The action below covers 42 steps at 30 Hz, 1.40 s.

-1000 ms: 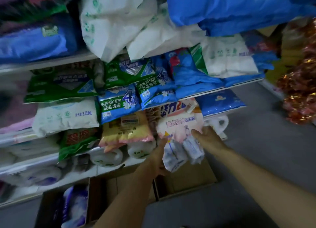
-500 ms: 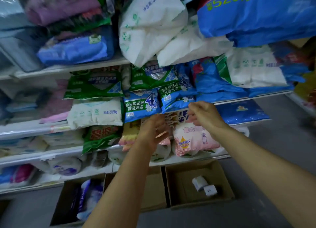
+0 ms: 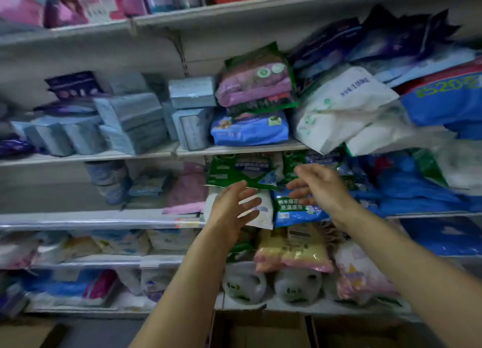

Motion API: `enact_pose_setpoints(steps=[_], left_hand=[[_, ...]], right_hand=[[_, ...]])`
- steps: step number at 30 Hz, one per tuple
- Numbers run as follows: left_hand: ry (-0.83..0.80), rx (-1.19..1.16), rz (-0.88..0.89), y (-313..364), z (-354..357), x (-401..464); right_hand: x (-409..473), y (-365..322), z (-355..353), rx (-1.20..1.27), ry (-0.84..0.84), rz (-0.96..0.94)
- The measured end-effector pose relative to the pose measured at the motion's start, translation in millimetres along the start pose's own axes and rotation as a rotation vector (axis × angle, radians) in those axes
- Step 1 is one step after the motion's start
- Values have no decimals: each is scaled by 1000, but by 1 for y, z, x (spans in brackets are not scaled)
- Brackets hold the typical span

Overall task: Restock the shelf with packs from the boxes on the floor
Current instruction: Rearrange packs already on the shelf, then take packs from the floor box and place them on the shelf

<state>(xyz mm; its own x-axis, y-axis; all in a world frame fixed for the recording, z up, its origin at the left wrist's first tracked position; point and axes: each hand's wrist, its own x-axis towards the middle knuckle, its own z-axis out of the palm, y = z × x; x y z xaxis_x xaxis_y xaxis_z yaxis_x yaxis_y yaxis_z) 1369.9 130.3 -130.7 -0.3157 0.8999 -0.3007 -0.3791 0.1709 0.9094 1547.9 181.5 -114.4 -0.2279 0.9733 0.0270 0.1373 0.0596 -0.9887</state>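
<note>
A: Left hand point(image 3: 229, 209) raised, fingers spread, holding nothing; white pack point(image 3: 262, 213) just beyond its fingertips, green pack point(image 3: 238, 171) just above.

B: Right hand point(image 3: 319, 188) likewise spread and empty, fingers loose, in front of the blue pack point(image 3: 294, 209). Yellow pack point(image 3: 292, 251) below that wrist.

A: Boxes point(image 3: 263, 329) under both forearms, at the bottom edge. Contents hidden from here.

B: Probably soft, slick film bags, contents shifting inside; likely to sag and slide off a stack.

A: Best taken by both side edges, or flat underneath, not by a corner seal.
</note>
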Motion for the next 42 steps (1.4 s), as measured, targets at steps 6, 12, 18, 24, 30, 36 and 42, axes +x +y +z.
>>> enact_pose_setpoints(steps=[6,12,18,24,30,36,42], left_hand=[[27,84,140,61,-95,-4],[74,168,245,115,-153,-3],[138,263,362,161,-178,28],[375,681,679,206,-194,87],[647,1430,910,236,-201,139],[758,2018,785,243,-191,185],[818,2078,810,250,-188,202]], right_hand=[[-8,-38,88,19,-47,-88],[5,-67,151,-95,-69,-180],[61,-102,176,-370,-45,-394],[133,-148,185,-1110,74,-759],[203,-164,201,-1749,198,-837],[249,-162,216,-1913,222,-804],[263,-163,219,-1896,223,-845]])
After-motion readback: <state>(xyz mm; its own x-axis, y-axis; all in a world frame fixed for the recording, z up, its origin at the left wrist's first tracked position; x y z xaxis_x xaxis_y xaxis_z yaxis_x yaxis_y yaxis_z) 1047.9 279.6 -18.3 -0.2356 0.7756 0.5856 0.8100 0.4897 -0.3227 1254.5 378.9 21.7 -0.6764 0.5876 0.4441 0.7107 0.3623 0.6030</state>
